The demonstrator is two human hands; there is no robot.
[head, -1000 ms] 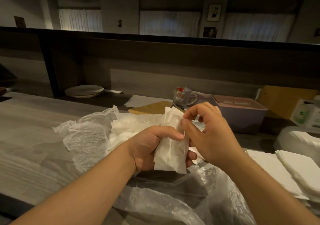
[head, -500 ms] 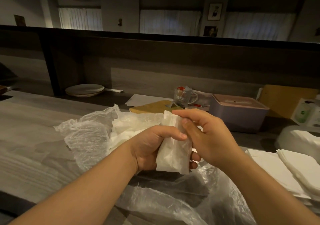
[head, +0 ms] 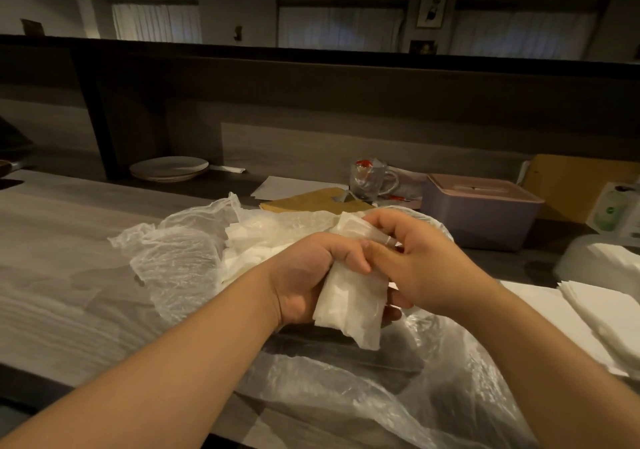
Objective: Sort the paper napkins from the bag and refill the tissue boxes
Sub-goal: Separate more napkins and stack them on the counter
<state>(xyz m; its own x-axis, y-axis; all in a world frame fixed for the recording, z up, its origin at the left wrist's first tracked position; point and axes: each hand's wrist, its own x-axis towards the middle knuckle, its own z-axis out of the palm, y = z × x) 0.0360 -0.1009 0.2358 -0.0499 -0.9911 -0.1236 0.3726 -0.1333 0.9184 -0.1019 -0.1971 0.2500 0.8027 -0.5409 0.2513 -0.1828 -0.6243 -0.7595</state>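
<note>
My left hand [head: 311,275] grips a small bundle of white paper napkins [head: 349,305] upright above a clear plastic bag [head: 173,265]. Fingers of my right hand [head: 426,265] pinch the top edge of that same bundle. More loose white napkins [head: 252,241] lie inside the bag behind my hands. A lilac tissue box with a pink slotted lid [head: 481,209] stands at the back right. Flat stacks of sorted napkins [head: 602,310] lie at the right edge of the counter.
The grey wooden counter [head: 59,275] stretches to the left. At the back are stacked plates [head: 169,168], a glass mug [head: 370,178], a brown envelope [head: 311,201] and white paper. A carton with a green label [head: 613,209] stands far right.
My right hand has slid down the napkin bundle's top and now sits closer against my left thumb. The bundle leans a little more to the right.
</note>
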